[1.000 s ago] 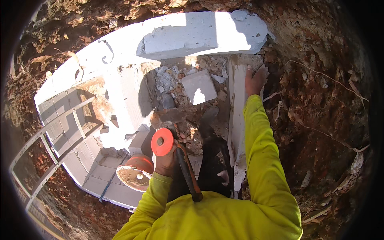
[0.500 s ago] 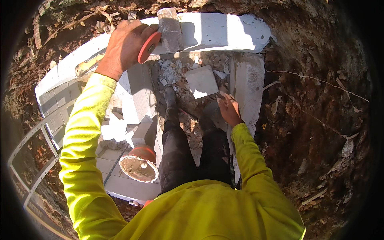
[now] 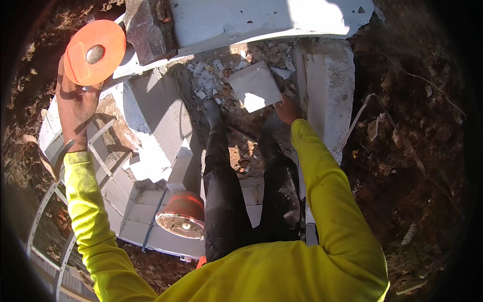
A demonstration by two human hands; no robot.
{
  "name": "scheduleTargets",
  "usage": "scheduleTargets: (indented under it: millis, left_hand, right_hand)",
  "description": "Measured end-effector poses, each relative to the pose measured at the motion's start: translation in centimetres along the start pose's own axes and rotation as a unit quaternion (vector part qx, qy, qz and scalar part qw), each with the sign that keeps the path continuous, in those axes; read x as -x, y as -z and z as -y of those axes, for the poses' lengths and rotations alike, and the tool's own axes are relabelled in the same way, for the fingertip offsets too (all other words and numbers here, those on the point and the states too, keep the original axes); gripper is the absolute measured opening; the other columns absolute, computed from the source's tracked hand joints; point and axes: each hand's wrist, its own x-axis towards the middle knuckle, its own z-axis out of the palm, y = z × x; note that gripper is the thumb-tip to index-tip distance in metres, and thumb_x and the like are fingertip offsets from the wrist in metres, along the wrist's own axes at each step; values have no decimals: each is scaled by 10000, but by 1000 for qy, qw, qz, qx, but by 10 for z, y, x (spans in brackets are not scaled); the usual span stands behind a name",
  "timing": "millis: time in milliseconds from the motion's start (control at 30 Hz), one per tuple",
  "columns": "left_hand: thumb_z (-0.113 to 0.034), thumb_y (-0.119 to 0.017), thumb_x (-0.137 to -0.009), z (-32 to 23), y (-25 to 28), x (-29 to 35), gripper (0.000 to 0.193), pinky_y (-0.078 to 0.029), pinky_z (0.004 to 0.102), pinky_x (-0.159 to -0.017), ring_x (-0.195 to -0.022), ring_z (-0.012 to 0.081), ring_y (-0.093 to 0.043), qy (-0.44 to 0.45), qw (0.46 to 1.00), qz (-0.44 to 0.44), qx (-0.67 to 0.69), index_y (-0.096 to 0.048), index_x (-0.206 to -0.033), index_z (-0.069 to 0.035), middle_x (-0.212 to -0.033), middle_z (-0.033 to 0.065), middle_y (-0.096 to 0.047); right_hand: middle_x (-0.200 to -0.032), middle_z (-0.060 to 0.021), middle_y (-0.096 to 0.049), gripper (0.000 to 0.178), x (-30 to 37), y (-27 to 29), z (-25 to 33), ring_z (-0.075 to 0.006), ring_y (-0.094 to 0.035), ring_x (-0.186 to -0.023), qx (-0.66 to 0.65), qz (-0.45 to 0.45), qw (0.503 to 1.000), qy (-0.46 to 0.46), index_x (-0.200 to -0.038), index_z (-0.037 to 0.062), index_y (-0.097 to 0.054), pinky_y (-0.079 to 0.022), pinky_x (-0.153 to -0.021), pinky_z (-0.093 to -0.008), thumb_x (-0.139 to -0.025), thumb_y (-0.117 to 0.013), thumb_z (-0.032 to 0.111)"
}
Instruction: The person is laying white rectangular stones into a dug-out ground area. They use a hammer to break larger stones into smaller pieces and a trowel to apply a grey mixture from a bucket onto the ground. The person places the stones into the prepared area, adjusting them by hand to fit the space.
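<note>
Head view: the left hand grasps a round orange disc with a metal-looking knob at its middle, its flat face turned up toward the camera; the disc lies beyond the wrist and hides most of the fingers that hold it. Just to the right of that grip, a dark, rough-faced block sits on the white wall top, which runs on to the right. Below and to the right of the left grip are stepped pale blocks, partly in bright sun. Nearer the body from there stands an orange-red bucket, its inside caked with pale residue, and a pale ladder reaches down below the left hand. Well apart from it, the right hand is at the near right corner of a square grey slab; its fingertips meet the edge, but I cannot tell whether they clasp it or merely rest there. The slab lies just beyond and to the left of these fingers, with broken white rubble further left, and a pale block wall stands right of the hand.
</note>
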Motion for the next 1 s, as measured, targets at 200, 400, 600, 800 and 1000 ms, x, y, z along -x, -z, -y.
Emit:
scheduleTargets:
  millis: [200, 400, 600, 800, 1000]
  left_hand:
    - [18, -674, -863, 13, -1, 31, 447, -501, 313, -921, -1099, 202, -575, 40, 991, -116, -51, -476, -1263, 38, -1251, 172, -549]
    - [-149, -525, -981, -48, -45, 116, 462, -417, 519, -1062, -1236, 392, -492, -10, 965, -202, -169, -386, -1334, 117, -1320, 253, -463]
    - [-372, -507, -975, -111, -125, 224, 553, -439, 466, -975, -1126, 362, -537, 227, 970, -24, -85, -506, -1253, 106, -1203, 231, -555]
    - [-292, -545, -918, -142, -153, 253, 483, -431, 460, -935, -1100, 362, -531, 277, 959, 56, 11, -506, -1254, 53, -1180, 210, -544]
    - [-205, -578, -878, -162, -119, 257, 464, -450, 424, -949, -1099, 342, -541, 307, 946, 31, 102, -504, -1259, 48, -1157, 192, -546]
  right_hand:
    - [-1397, -219, -460, 695, -109, -26, 37, -383, -430, -1294, 103, 44, 984, 136, -1383, 25, -431, -381, -1059, -448, -786, -692, 269]
    - [-1441, -175, -396, 828, -159, -50, 35, -380, -342, -1352, 257, 87, 960, 70, -1351, 29, -449, -279, -1101, -520, -680, -804, 357]
    - [-1187, -167, -516, 734, -87, -53, 26, -341, -469, -1181, 286, 47, 930, 225, -1185, 25, -520, -355, -959, -484, -632, -825, 400]
    - [-1175, -178, -518, 871, -77, -52, 34, -334, -481, -1148, 307, 71, 934, 168, -1284, 28, -446, -355, -927, -492, -573, -841, 341]
    - [-1152, -174, -472, 964, 47, -10, 80, -353, -439, -1145, 227, 19, 971, 78, -1341, 17, -393, -339, -916, -505, -535, -830, 316]
